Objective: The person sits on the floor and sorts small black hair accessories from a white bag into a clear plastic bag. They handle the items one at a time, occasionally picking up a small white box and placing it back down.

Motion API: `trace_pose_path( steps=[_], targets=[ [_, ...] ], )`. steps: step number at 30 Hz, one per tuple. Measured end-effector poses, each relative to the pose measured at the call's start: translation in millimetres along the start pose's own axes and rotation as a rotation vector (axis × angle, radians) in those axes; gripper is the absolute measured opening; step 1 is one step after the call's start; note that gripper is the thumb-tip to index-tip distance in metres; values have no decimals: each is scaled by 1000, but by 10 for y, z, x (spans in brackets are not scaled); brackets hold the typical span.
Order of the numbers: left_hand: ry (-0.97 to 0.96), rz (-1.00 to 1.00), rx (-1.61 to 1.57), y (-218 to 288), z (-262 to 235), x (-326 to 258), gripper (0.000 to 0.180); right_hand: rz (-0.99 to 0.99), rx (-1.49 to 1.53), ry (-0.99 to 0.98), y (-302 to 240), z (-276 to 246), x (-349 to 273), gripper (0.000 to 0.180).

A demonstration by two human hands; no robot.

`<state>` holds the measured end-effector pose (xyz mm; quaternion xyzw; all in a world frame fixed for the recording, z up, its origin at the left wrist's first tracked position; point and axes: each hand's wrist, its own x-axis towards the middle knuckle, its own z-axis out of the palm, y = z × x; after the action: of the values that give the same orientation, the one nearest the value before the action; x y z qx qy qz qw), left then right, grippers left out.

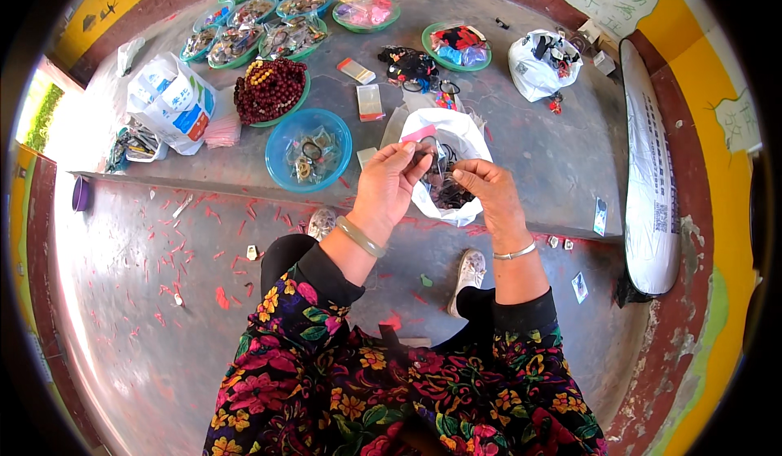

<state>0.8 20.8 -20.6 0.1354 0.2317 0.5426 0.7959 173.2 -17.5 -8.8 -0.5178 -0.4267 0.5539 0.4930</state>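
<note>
Left hand (pixel 389 185) and right hand (pixel 487 189) both pinched on a small clear plastic packet (pixel 430 156), held over the crinkled white plastic bag (pixel 456 138) of dark bangles on the grey concrete ledge (pixel 529 154). Round blue plastic bowl (pixel 281 142) just left.

Two hands are seen: the left hand (pixel 384 185) and the right hand (pixel 487 191), with one bracelet on each wrist. Ten round bowls are counted at 11 to 12 o'clock; one blue bowl (pixel 309 149) is the largest, one bowl of red beads (pixel 270 91) is beside it. Three white bags (pixel 450 134) are counted. Two white shoes (pixel 467 271) are seen.
</note>
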Motion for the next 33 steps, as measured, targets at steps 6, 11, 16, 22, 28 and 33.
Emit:
trace_pose_path(
  steps=[6, 11, 16, 22, 28, 33],
  targets=[
    [5, 17, -40, 24, -5, 10, 12, -13, -70, -3, 41, -18, 15, 13],
    [25, 42, -88, -11, -51, 42, 11, -18, -50, 58, 48, 1, 17, 10],
    [53, 65, -178, -46, -39, 62, 8, -55, 2, 53, 85, 28, 30, 11],
    [33, 74, -56, -42, -34, 70, 11, 11, -51, 32, 96, -32, 43, 13],
    [-44, 37, 175, -136, 25, -8, 10, -167, 4, 121, 54, 44, 62, 24],
    [-68, 3, 272, -270, 28, -27, 11, -81, 117, 118, 25, 57, 28, 18]
  ],
)
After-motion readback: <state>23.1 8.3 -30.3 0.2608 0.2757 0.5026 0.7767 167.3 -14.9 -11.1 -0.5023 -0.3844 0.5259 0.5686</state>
